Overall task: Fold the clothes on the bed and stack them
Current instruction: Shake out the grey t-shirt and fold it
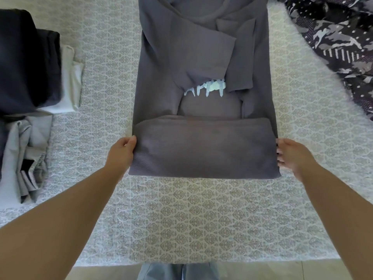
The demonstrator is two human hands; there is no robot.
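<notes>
Sweatshirt (203,63), dark grey, lies flat mid-bed, long axis running from near edge toward far edge, collar at the far end. Both sleeves are folded in across the chest, crossing over a pale printed graphic (207,88). Hem end is turned up and over toward the collar, forming a doubled band across the near end.

Left hand (121,152) pinches the left end of that band, fingers curled onto the fabric edge. Right hand (290,156) is at the right end, fingers against the fold's side; can't tell whether it actually grips or just touches. Both forearms reach in from the near edge.

Bed (201,219) carries a light patterned cover. Left edge: stack with a dark navy folded garment (24,63) sitting on a white folded piece (70,77); just nearer, a loosely folded light grey garment (26,154). Far right corner: crumpled dark fabric with camouflage-style print (335,37), well apart from the sweatshirt. No containers visible.
</notes>
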